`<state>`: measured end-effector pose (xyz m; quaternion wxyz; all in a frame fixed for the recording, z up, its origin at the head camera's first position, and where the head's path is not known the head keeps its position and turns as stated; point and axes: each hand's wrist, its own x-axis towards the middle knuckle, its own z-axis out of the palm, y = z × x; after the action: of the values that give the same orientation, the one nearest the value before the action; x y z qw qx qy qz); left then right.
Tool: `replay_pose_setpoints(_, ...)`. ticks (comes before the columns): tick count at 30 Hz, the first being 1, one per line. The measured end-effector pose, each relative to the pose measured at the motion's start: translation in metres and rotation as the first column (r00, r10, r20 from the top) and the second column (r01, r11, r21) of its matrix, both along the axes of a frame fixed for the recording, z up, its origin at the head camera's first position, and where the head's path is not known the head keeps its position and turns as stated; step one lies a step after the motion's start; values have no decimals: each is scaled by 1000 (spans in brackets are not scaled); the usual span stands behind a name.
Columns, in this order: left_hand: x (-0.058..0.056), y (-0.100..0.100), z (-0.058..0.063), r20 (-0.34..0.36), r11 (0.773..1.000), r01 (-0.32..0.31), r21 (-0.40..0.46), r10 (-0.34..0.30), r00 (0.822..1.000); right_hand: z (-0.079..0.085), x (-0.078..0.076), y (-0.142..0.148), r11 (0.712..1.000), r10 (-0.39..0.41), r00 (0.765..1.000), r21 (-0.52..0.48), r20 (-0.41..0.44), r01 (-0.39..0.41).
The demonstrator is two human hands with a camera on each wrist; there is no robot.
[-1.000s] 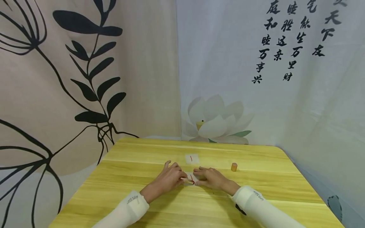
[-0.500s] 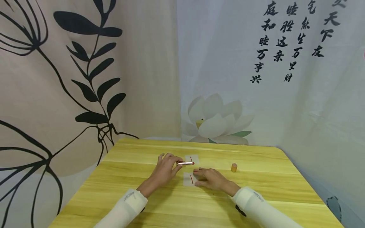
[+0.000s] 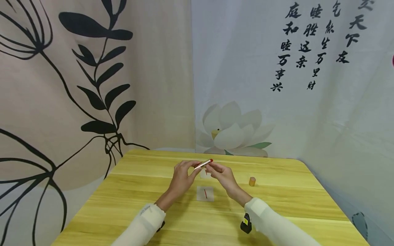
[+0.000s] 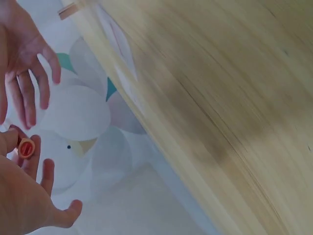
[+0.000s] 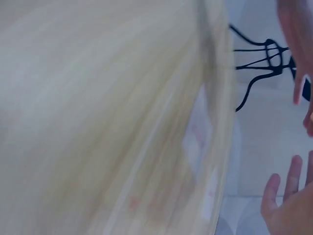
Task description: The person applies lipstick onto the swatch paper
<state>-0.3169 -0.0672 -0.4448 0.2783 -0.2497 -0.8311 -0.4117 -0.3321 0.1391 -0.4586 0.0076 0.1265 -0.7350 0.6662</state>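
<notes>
The lipstick [image 3: 203,164] is located above the far side of the table [image 3: 197,230], tilted, with its red tip pointing up and to the right. The left hand [image 3: 183,176] pinches its silver body between thumb and fingers; the tip projects beyond the grip. The head view gives the side profile; only the left wrist view gives the end face, a red centre within an orange rim. The right hand [image 3: 224,176] is positioned just beside the lipstick, fingers extended and holding nothing; the left wrist view shows a gap between them. Below are two white paper squares, near [image 3: 200,197] and far [image 3: 204,175], each marked with a red stroke. An orange-brown cylinder [image 3: 252,181] stands to the right. Lettering on the left sleeve [image 3: 144,222] is illegible; the wall cloth [image 3: 160,85] bears Chinese characters, including 万事兴.
</notes>
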Motion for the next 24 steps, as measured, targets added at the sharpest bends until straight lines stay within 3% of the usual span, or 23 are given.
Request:
replay_pose_setpoints(8, 2, 2, 3, 16, 998, 13, 55, -14, 1000, 9, 2, -11, 993, -56, 998, -104, 18, 57)
replay_pose_setpoints(17, 6, 3, 2, 39, 999, 36, 9, -36, 999, 9, 3, -11, 994, -88, 996, -59, -6, 87)
replay_pose_setpoints(24, 8, 4, 2, 49, 999, -11, -38, 13, 999, 11, 7, -11, 997, -73, 996, -6, -51, 73)
